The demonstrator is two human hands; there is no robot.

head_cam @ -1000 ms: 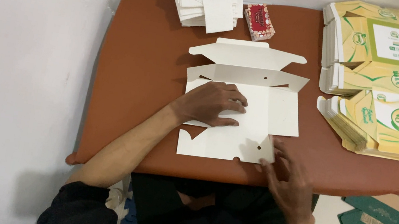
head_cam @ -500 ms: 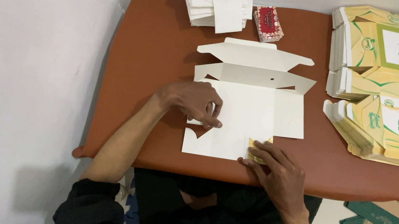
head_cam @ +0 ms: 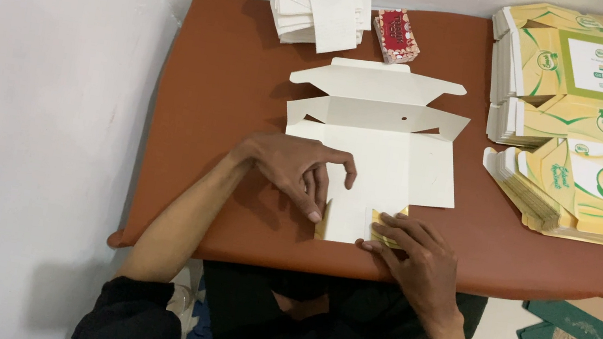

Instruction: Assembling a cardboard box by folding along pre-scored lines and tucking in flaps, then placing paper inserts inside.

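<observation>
Near the table point(head_cam: 187, 136) edge, the right hand point(head_cam: 408, 253) presses a yellow flap point(head_cam: 383, 223) of the flat box blank point(head_cam: 375, 157) inward, fingers together on it. The left hand point(head_cam: 294, 168), fingers curled, pins the blank's left edge. Likely folding side flaps; next calls for creasing firmly.

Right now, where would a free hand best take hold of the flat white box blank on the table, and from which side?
Probably the far flap of the box blank, approached from the table's far side. It lies open and uncovered, its edge slightly raised. The left hand presses the near left part and the right hand folds the near right corner flap, so the near edge is occupied.
</observation>
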